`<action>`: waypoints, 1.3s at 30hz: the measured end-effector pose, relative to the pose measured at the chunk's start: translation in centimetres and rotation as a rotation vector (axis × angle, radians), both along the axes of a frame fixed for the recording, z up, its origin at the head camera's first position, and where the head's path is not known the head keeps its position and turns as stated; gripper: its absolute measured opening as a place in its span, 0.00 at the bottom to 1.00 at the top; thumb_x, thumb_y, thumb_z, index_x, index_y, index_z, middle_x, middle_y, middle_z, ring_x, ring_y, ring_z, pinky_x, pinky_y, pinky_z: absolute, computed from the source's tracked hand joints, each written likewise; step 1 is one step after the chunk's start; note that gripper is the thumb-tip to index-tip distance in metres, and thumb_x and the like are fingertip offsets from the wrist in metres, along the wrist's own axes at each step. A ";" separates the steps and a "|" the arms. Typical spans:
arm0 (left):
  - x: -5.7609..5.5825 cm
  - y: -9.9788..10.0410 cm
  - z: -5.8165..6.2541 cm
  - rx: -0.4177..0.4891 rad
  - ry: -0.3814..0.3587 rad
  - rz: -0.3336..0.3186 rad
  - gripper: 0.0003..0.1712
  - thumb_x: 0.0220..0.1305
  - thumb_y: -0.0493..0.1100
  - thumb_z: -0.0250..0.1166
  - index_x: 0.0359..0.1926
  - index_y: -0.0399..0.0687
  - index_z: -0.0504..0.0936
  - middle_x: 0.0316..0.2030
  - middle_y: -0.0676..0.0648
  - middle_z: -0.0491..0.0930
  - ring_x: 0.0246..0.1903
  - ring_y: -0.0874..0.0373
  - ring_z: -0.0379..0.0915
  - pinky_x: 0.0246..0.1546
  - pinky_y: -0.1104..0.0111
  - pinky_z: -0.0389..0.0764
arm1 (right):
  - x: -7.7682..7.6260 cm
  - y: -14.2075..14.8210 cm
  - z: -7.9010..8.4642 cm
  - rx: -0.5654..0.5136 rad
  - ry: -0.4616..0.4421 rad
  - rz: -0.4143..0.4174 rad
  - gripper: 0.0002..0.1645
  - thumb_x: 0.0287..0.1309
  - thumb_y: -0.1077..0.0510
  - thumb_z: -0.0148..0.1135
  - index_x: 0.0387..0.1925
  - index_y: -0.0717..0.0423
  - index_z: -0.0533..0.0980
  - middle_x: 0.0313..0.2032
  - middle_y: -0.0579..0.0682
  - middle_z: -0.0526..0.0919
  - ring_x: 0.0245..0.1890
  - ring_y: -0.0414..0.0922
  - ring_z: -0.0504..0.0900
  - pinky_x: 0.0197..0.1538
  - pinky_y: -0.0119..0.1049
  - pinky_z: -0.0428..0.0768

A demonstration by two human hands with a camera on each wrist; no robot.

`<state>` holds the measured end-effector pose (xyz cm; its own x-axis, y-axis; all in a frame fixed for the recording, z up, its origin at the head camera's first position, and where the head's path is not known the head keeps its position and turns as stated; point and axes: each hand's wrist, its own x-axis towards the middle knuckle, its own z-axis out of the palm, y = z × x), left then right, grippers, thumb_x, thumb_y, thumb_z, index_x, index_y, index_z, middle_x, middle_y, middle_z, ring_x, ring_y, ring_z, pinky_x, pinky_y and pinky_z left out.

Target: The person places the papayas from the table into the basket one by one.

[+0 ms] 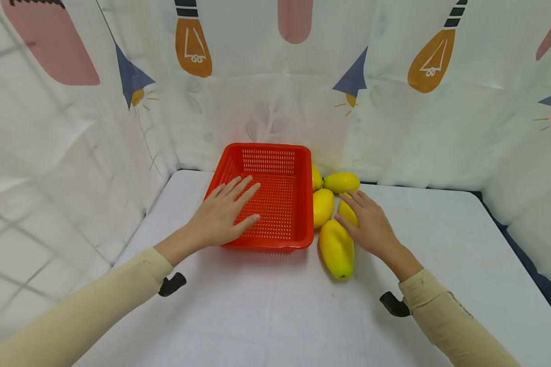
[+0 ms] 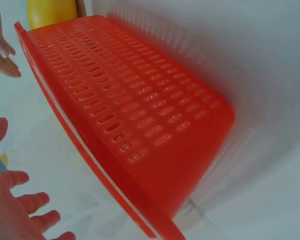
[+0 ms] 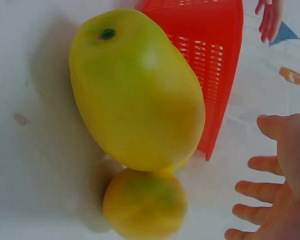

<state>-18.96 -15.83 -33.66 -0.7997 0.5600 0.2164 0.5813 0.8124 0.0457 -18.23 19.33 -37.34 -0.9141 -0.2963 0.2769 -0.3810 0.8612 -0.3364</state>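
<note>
A red plastic basket (image 1: 305, 204) with slotted walls stands on the table. My left hand (image 1: 222, 214) is held over its left part, fingers spread and holding nothing; in the left wrist view the hand (image 2: 20, 205) is beyond the rim of the basket (image 2: 140, 100). Several yellow, papaya-like fruits are grouped along the basket's right side. The largest fruit (image 1: 337, 250) lies nearest me, its greenish end towards me. My right hand (image 1: 369, 224), fingers extended, hovers over the group and partly hides one smaller fruit (image 1: 347, 209). In the right wrist view, nothing is in the hand (image 3: 285, 185).
A white cloth covers the table (image 1: 422, 224). Behind and to the sides hangs a pale printed curtain (image 1: 266, 102) with lamp and bulb patterns. More yellow fruits (image 1: 342, 182) lie at the back right of the basket. Black wrist mounts (image 1: 172, 284) stick out below both sleeves.
</note>
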 end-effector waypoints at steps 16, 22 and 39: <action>-0.4 -1.2 -0.4 0.037 -0.018 0.030 0.42 0.67 0.63 0.53 0.75 0.52 0.53 0.75 0.43 0.49 0.74 0.41 0.46 0.70 0.44 0.53 | -0.7 1.3 -0.3 -0.052 -0.075 -0.056 0.33 0.66 0.48 0.58 0.67 0.57 0.65 0.69 0.61 0.64 0.72 0.63 0.56 0.69 0.63 0.56; -0.7 -1.7 -0.7 0.039 -0.033 0.053 0.42 0.68 0.63 0.53 0.75 0.52 0.52 0.76 0.43 0.49 0.74 0.40 0.45 0.70 0.43 0.52 | -0.8 1.5 -0.3 -0.051 -0.096 -0.069 0.34 0.66 0.47 0.57 0.68 0.58 0.64 0.70 0.61 0.63 0.72 0.63 0.55 0.69 0.63 0.56; -1.7 -3.0 -1.5 0.035 -0.030 0.097 0.41 0.69 0.61 0.52 0.75 0.50 0.52 0.75 0.40 0.51 0.73 0.39 0.48 0.69 0.43 0.54 | -1.0 2.2 -1.0 -0.071 -0.126 -0.090 0.35 0.66 0.47 0.56 0.69 0.59 0.62 0.70 0.63 0.60 0.72 0.63 0.55 0.70 0.62 0.55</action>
